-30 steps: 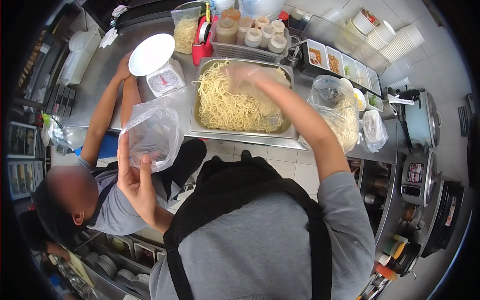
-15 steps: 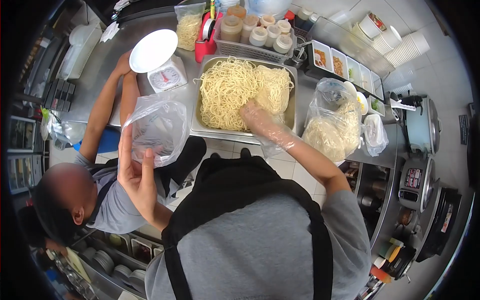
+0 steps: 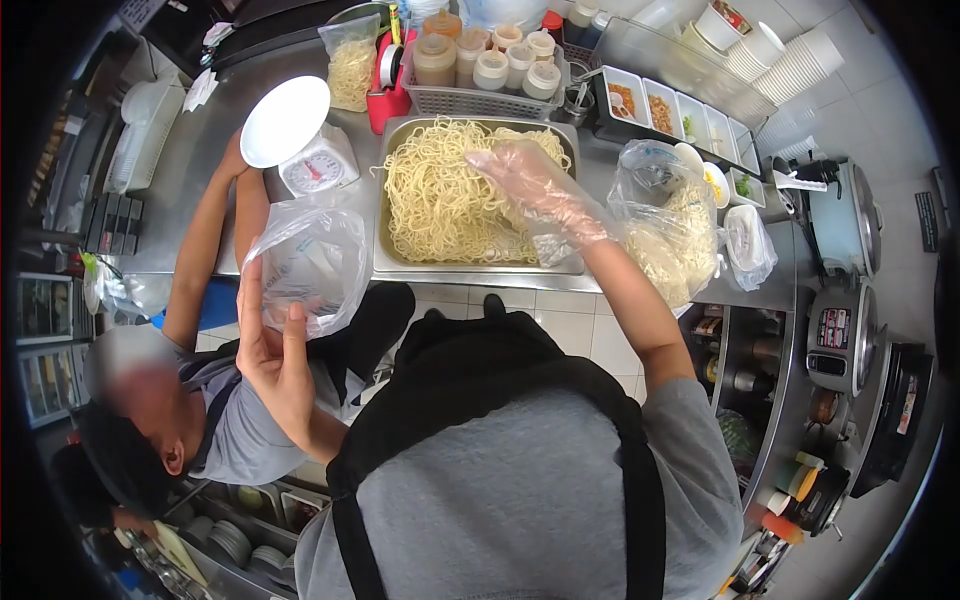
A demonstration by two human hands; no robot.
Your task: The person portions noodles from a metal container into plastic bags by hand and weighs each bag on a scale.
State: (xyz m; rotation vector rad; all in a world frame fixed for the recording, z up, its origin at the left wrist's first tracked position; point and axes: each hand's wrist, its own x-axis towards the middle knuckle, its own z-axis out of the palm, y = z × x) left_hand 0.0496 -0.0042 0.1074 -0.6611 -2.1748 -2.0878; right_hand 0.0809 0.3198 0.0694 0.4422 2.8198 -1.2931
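A metal tray (image 3: pixel 378 235) on the steel counter holds a broad heap of yellow noodles (image 3: pixel 440 195). Over the right part of the heap is my right hand (image 3: pixel 530 185), in a clear plastic glove, its fingers pressed together at the noodles; whether it grips any is hidden. My left hand (image 3: pixel 275 365) is bare and holds up a clear plastic bag (image 3: pixel 310 265) by its rim, left of the tray. The bag's mouth is wide open and no noodles show in it. Behind the bag stands a white dial scale (image 3: pixel 318 168) with a white oval plate (image 3: pixel 286 122) on top.
A co-worker (image 3: pixel 240 430) leans at the left, arms on the counter by the scale. Right of the tray lies a bag of noodles (image 3: pixel 660 240). A basket of sauce bottles (image 3: pixel 480 100) stands behind the tray, with a topping rack (image 3: pixel 680 120) at back right.
My right hand has moved up from the tray's front edge onto the noodles at the right. My left hand holds the bag much as before. The co-worker's head has shifted slightly.
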